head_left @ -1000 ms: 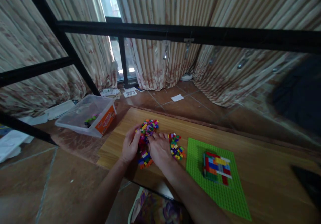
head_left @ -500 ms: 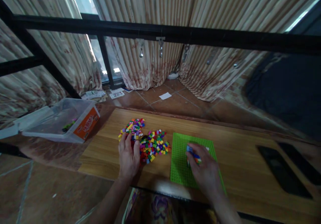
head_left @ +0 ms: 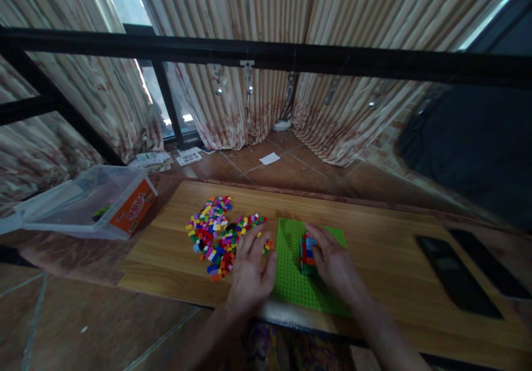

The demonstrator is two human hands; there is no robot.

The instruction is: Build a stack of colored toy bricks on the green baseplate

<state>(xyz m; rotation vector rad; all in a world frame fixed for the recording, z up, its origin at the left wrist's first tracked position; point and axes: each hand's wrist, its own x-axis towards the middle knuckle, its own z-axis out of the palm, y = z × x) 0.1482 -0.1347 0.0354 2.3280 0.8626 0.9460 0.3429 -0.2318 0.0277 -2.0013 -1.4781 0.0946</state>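
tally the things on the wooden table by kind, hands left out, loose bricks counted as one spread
Green baseplate: 1
Brick build: 1
Loose brick spread: 1
Dark flat slabs: 2
Total: 5

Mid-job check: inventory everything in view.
Loose bricks: many, mixed, table's left
Brick build: one, multicoloured, on baseplate
Baseplate: one, green, on table
Table: one, brown, centre
Flat slabs: two, black, table's right
Bin: one, clear and orange, left
Papers: several, pale, beyond table
Curtains: several, striped beige, behind frame
Frame: one, black, beyond table
Window: one, pale, upper left
Dark shape: one, navy, right
Floor: one, brown, around table
Patterned cloth: one, purplish, bottom
Left hand: one, bare, by loose bricks
Right hand: one, bare, at brick build
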